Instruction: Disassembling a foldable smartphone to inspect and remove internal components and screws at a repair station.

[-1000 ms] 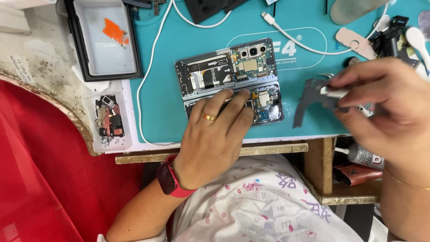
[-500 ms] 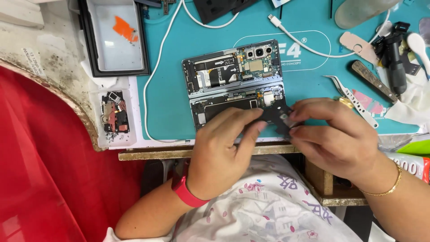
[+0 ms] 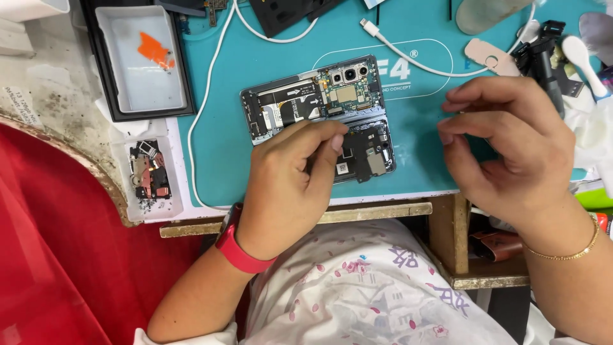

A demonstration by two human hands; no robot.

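Observation:
An opened foldable phone with its back covers off lies on a teal work mat, circuit boards and camera modules exposed. My left hand, with a red watch on the wrist, lies over the phone's lower half. Its thumb and forefinger press on the black parts near the hinge. My right hand hovers just right of the phone, clear of it. Its fingers are loosely curled and apart, and nothing shows between them.
A black-rimmed tray with an orange scrap sits at the back left. Below it is a small white tray of loose parts. A white cable crosses the mat. Tools and a black stand crowd the right. The wooden table edge runs near me.
My right hand has left the phone's lower right corner and moved right and up; the black piece it held there is out of its fingers. My left hand stays on the phone.

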